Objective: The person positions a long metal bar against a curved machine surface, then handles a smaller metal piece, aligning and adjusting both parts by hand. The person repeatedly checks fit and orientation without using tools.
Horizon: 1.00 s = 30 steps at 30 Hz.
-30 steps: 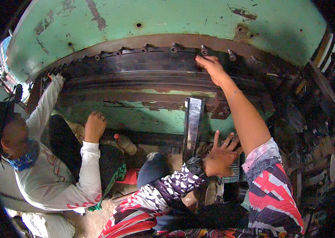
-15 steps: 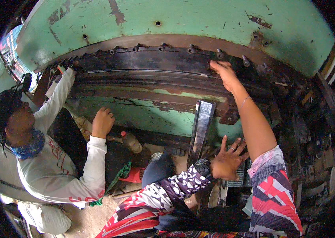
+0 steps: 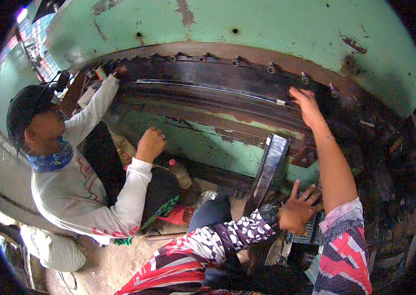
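My right hand (image 3: 307, 106) reaches up to the dark beam (image 3: 208, 73) of a green machine, its fingers loosely stretched against the beam below a row of bolts (image 3: 271, 68). Just left of these fingertips ends a long, thin, shiny metal strip (image 3: 208, 90), which runs along the beam's lower edge. Lower down, my left hand (image 3: 298, 212), with a ring and a dark wristband, is spread wide and holds nothing visible. Beside it a shiny metal bar (image 3: 268, 167) leans upright. A co-worker's far hand (image 3: 121, 72) is at the beam's left end; their nearer hand (image 3: 151, 144) is raised and curled.
The co-worker in a white long-sleeved shirt (image 3: 94, 196) sits close on the left. A plastic bottle (image 3: 181, 173) with a pink cap stands by the machine's base. Dark, cluttered metal parts (image 3: 390, 196) fill the right side. A white sack (image 3: 53, 248) lies at lower left.
My view has turned left, so everything sits farther right in the picture. The strip catches more light along its length. Both my hands stay about where they were.
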Tool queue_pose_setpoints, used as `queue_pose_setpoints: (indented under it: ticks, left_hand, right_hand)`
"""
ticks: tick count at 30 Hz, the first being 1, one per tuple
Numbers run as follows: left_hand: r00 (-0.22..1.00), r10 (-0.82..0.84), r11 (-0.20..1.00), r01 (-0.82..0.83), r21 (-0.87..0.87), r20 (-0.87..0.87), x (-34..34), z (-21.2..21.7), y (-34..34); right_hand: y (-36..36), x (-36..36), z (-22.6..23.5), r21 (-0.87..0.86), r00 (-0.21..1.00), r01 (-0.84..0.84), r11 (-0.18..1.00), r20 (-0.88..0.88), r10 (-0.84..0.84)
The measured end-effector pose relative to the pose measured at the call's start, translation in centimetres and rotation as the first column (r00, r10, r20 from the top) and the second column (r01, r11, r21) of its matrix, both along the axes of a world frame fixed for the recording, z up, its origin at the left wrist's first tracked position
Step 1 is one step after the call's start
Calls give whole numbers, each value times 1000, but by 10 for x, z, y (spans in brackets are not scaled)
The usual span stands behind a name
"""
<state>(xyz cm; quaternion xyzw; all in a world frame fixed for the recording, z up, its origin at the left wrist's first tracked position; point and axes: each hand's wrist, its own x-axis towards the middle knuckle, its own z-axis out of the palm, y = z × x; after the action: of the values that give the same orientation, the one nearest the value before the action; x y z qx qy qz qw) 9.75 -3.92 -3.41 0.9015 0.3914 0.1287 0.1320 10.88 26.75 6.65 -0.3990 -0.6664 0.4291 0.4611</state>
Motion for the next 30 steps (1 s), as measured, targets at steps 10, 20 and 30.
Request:
queue_pose_setpoints:
  ticks: [10,20,30]
  left_hand:
    - [999,38,999,-38,-21,-5,16,-10,7]
    - [996,80,996,-79,34,-35,26,-16,5]
    - [1000,16,1000,-16,12,-16,14,-4,1]
  right_hand:
    - [-20,3,13,-105,992,-6,994,-124,-7]
    - [-10,11,6,-69,998,-18,997,-54,15]
    - [-20,8,8,-70,996,69,995,-56,-73]
